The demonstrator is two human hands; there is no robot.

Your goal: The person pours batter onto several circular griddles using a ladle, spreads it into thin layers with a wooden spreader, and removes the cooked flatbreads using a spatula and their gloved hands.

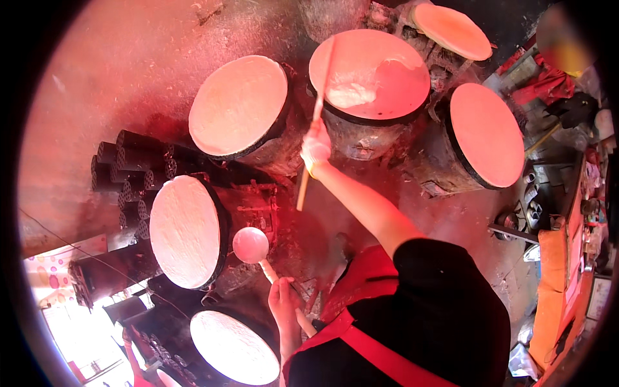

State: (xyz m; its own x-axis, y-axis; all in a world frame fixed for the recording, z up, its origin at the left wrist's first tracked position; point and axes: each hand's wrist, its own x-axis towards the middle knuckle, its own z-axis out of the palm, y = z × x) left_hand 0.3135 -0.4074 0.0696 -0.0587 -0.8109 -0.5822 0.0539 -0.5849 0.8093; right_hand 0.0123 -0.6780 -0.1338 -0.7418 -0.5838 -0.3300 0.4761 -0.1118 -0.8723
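My right hand is closed around the handle of a long, thin wooden spreader. Its flat blade reaches over the left side of a round griddle, where a pale layer partly covers the surface. Lower down, my left hand grips a ladle by its handle. The ladle's round bowl is beside the right rim of another griddle, which bears a pale, rippled round sheet. Pale rounds also cover the left upper griddle, the right griddle and the bottom one.
The griddles sit on barrel-like stoves around me. Honeycomb coal briquettes are stacked at the left. Another pale round sits at the top right. Along the right edge runs a cluttered counter with an orange cover. Another person's arm shows at bottom left.
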